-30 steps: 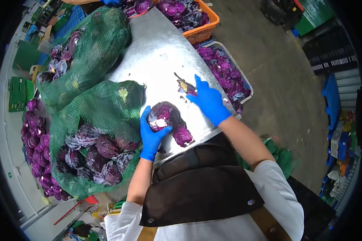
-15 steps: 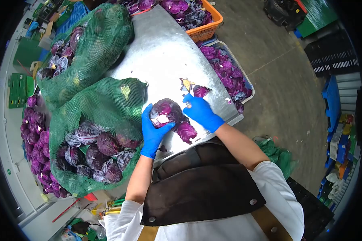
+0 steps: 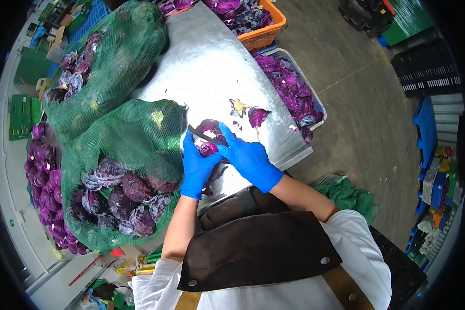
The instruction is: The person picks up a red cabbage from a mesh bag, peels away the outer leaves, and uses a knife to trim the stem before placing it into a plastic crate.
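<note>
A red cabbage (image 3: 208,148) rests near the front edge of the metal table, cradled along its left side by my blue-gloved left hand (image 3: 197,166). My right hand (image 3: 249,159), also gloved in blue, grips a knife (image 3: 203,135) whose dark blade lies across the cabbage toward my left fingers. The handle is hidden in my right fist. Just beyond the hands are a loose purple leaf (image 3: 258,117) and a yellowish-brown trimmed piece (image 3: 238,107). Part of the cabbage is covered by my fingers.
Green mesh sacks of cabbages (image 3: 134,124) cover the table's left side. Several peeled cabbages (image 3: 46,181) are piled beyond them. An orange crate (image 3: 264,36) and a pale-rimmed bin (image 3: 315,98), both full of leaves, stand along the right edge. Green netting (image 3: 349,196) lies on the floor.
My right hand has moved left onto the cabbage, and the knife blade now shows across it. The cabbage has turned in my left hand. The leaf beside it is now out of sight.
</note>
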The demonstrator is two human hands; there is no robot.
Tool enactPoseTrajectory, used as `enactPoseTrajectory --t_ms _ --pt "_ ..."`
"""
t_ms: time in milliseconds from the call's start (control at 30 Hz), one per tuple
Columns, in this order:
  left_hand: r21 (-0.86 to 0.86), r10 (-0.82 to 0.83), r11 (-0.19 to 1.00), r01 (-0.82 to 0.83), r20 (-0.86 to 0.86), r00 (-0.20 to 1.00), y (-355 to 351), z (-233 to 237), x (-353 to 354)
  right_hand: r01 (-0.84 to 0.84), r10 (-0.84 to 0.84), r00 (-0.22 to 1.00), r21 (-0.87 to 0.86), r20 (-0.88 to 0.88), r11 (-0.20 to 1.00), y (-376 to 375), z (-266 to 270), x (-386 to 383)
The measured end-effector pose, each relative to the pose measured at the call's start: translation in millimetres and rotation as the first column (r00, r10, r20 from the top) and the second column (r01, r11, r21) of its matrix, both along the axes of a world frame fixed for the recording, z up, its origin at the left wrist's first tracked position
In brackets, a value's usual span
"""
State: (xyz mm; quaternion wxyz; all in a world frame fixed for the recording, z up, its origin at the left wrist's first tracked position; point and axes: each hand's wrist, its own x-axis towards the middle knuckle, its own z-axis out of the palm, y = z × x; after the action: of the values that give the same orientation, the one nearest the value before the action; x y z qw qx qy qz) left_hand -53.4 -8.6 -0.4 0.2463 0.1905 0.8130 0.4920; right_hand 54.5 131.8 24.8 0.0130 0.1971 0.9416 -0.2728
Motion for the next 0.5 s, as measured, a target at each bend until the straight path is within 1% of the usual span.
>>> enactPoseTrajectory --t_ms 67,100,133,167,233,267,300,400,433,500 --pt "-0.046 0.033 0.998 -0.033 0.013 0.999 0 -6 -1 -0.016 0.018 0.996 0.027 -0.084 1.0 2 -4 -3" --pt "-0.068 0.05 0.997 -0.048 0.019 0.999 3 -1 -2 -0.022 0.027 0.992 0.042 -0.126 0.999 4 -6 -5" --pt "-0.069 0.034 0.997 -0.033 0.009 0.999 5 5 -1 0.072 -0.096 0.987 -0.18 -0.131 0.981 7 -14 -8" --pt "-0.069 0.022 0.997 -0.022 0.002 1.0 7 12 2 0.155 -0.212 0.971 -0.391 -0.109 0.907 11 -24 -11" --pt "-0.1 0.012 0.995 -0.016 -0.04 0.999 10 23 9 0.199 -0.374 0.915 -0.638 -0.15 0.744 22 -19 -14" --pt "-0.13 0.001 0.991 -0.011 -0.076 0.997 11 26 10 0.199 -0.281 0.952 -0.446 -0.124 0.873 26 -13 -11" --pt "-0.157 -0.01 0.988 -0.008 -0.112 0.994 11 26 11 0.172 -0.194 0.978 -0.229 -0.075 0.958 29 -4 -8" --pt "-0.143 0.013 0.989 -0.023 -0.07 0.997 15 26 10 -0.002 0.005 0.999 -0.08 0.038 0.997 21 25 -2" --pt "-0.146 0.019 0.989 -0.027 -0.053 0.998 15 26 9 -0.006 0.009 0.999 -0.069 0.037 0.998 20 23 -5" --pt "-0.184 0.021 0.982 -0.037 -0.087 0.996 17 26 11 -0.013 0.015 0.999 -0.053 0.037 0.999 16 16 -8"
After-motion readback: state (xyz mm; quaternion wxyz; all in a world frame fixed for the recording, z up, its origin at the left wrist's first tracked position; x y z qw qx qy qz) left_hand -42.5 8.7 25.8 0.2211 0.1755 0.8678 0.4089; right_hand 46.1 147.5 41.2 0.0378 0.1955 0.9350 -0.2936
